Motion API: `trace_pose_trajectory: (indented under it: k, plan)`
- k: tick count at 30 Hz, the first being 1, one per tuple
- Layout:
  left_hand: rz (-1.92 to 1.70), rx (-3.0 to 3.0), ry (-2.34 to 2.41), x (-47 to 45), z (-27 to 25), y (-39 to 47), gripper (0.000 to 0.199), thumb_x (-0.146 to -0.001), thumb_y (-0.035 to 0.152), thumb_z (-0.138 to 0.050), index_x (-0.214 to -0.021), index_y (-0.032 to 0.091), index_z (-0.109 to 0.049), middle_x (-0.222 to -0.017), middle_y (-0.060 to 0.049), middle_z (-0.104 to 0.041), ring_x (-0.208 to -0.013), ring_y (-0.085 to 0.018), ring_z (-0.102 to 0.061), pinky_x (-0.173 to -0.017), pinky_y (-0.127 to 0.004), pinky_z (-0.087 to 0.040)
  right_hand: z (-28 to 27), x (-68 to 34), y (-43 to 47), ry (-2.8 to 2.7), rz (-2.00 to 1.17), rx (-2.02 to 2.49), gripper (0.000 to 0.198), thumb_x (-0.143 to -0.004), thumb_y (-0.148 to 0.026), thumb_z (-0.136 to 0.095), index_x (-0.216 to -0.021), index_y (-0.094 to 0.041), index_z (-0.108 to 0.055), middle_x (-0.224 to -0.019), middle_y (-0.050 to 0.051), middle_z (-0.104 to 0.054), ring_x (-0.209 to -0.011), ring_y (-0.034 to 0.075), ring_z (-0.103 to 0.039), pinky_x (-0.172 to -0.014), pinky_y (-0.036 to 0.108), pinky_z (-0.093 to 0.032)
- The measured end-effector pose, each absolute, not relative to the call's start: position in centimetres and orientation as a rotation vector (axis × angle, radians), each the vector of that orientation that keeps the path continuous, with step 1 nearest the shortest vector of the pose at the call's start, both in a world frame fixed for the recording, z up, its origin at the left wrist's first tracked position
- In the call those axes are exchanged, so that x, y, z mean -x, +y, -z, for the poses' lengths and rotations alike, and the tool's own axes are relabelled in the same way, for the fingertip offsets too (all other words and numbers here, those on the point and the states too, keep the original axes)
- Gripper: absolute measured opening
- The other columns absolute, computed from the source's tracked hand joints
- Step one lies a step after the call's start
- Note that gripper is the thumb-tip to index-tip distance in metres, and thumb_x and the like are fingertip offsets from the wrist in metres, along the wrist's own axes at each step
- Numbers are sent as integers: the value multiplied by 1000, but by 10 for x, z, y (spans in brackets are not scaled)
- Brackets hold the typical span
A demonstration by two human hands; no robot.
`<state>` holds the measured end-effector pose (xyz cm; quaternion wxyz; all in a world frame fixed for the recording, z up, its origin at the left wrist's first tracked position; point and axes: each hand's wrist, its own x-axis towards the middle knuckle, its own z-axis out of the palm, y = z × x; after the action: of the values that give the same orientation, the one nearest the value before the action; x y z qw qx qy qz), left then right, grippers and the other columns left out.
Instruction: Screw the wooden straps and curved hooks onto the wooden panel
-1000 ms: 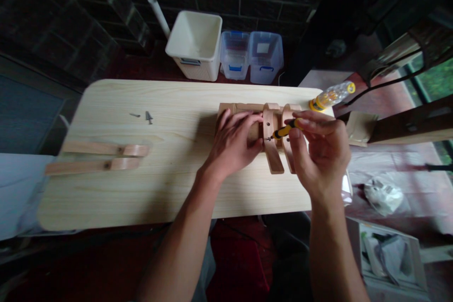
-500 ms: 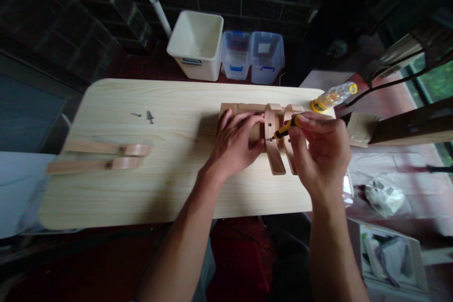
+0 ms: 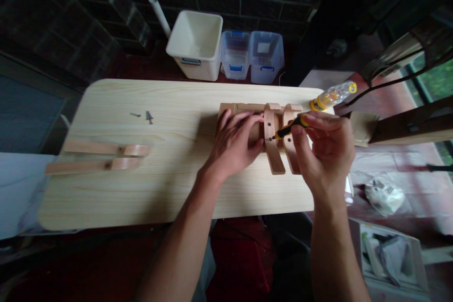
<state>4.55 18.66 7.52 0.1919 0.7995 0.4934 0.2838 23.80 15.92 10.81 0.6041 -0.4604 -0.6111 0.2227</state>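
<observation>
My right hand (image 3: 327, 151) pinches the yellow-and-black handle of a screwdriver (image 3: 290, 127) between thumb and fingers. Its tip meets a small screw (image 3: 270, 139) in the lower hole of a curved wooden hook (image 3: 274, 158). A second hook (image 3: 292, 158) lies alongside, partly behind the right hand. Both hooks rest across a brown cardboard box (image 3: 251, 107). My left hand (image 3: 233, 144) lies over the box with fingers spread; its index fingertip and thumb touch the first hook's left edge.
Two more wooden hooks (image 3: 92, 147) and several loose screws (image 3: 149, 118) lie on the left of the pale table (image 3: 170, 188). A clear bottle with yellow ends (image 3: 332, 96) is at the right back corner. Behind the table stand a white bin (image 3: 196, 40) and two clear bins (image 3: 267, 56).
My right hand and the screwdriver handle have shifted slightly right, and the fingers have turned a little. The tip stays at the screw. My left hand holds its place.
</observation>
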Motion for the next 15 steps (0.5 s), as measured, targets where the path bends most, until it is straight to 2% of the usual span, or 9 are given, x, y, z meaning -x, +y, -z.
trace_pose_trajectory:
  k: [4, 7, 12, 15]
  plan:
    - [-803, -2254, 1389, -46, -74, 187, 43, -97, 24, -69, -138, 30, -56, -149, -3, -69, -148, -23, -55, -140, -54, -15, -111, -237, 155, -1438, -577, 1057, 19, -101, -22, -69, -119, -29, -69, -133, 7, -71, -129, 26, -72, -112, 54, -62]
    - [-801, -2248, 1387, -46, -73, 187, 44, -97, 25, -69, -139, 30, -56, -150, -3, -68, -148, -23, -55, -140, -54, -15, -112, -238, 154, -1464, -576, 1071, 20, -102, -23, -68, -121, -29, -69, -125, 5, -74, -126, 25, -74, -113, 53, -62]
    - [-787, -2241, 1399, -47, -74, 186, 45, -96, 23, -70, -139, 31, -57, -149, -2, -69, -148, -23, -56, -141, -54, -15, -111, -239, 156, -1453, -541, 1097, 21, -99, -21, -73, -117, -31, -70, -117, 2, -72, -118, 21, -74, -105, 44, -66]
    - [-785, -2237, 1402, -47, -74, 186, 46, -96, 23, -70, -139, 31, -57, -149, -2, -69, -148, -24, -56, -140, -54, -16, -110, -239, 157, -1440, -531, 1098, 20, -97, -21, -74, -114, -29, -70, -117, 3, -72, -118, 21, -74, -106, 44, -65]
